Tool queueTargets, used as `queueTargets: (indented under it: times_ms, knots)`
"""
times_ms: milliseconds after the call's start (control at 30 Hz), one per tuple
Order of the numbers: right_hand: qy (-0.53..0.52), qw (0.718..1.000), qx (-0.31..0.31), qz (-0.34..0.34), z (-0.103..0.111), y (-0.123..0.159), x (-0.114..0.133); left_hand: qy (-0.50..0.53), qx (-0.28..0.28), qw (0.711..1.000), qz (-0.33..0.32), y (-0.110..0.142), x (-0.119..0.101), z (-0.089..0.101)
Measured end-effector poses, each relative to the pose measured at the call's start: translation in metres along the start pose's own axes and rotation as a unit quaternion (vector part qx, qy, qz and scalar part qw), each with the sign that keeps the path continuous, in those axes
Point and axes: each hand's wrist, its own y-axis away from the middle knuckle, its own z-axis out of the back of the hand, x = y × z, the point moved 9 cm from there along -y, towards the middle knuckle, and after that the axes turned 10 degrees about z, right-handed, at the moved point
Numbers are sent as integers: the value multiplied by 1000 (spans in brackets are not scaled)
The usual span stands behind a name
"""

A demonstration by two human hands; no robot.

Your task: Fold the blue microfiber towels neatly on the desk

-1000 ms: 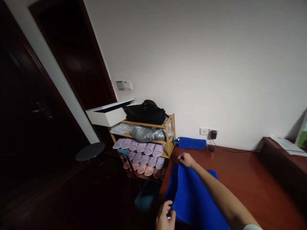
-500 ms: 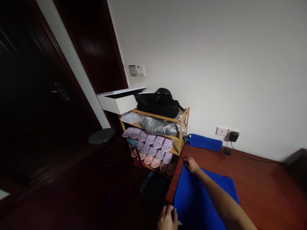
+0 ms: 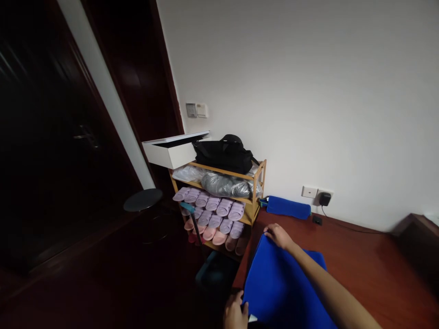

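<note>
A blue cloth [image 3: 274,278] lies on the reddish-brown table, its left edge along the table's side. My right hand [image 3: 278,235] pinches its far left corner, raised a little off the tabletop, with the forearm reaching across the cloth. Lower down, my left hand [image 3: 236,310] grips the near left corner at the table edge. Beside that hand a small white tag [image 3: 253,318] shows at the cloth's border. The cloth's near part runs out of view, and my forearm covers some of its right side.
A rolled blue cloth [image 3: 288,208] lies against the wall by a plugged-in black adapter [image 3: 324,198]. Left of the table [image 3: 363,265] stands a wooden rack [image 3: 254,187] with purple and pink slippers, a black bag [image 3: 224,154] and a white box [image 3: 171,153]. A round stool [image 3: 143,200] stands further left.
My right hand has lifted the far corner of the cloth, and its right side has drawn in. The left hand keeps its hold. The view has shifted slightly.
</note>
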Motion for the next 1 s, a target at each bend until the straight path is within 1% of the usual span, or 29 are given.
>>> queueTargets:
  times_ms: [100,233,300,367,433,500,567,633,733,833,900,1000]
  knots:
    - [-7,999,-16,31,51,34,20,7,6,1000,-12,6,-15,12]
    - [-22,998,-50,35,119,93,39,100,16,994,-52,17,-42,34]
    - [-20,997,-73,28,152,125,47,150,14,985,-84,27,-60,50]
    - [-18,995,-93,20,183,156,55,188,9,975,-115,38,-81,71]
    - [-20,993,-115,13,213,185,63,214,11,966,-144,50,-105,94]
    - [-26,989,-144,9,242,212,71,229,18,958,-175,63,-134,120]
    - [-37,982,-185,-2,270,239,78,234,27,949,-210,77,-168,147]
    - [-58,971,-231,-21,296,265,82,234,49,939,-247,91,-204,174]
    - [-106,951,-287,-53,324,301,86,240,112,918,-295,110,-253,204]
    - [-130,936,-318,-74,339,332,89,253,148,896,-332,124,-289,224]
    - [-136,931,-328,-80,345,349,92,259,158,885,-354,133,-305,228]
    - [-138,927,-340,-76,351,371,97,263,181,866,-386,146,-321,222]
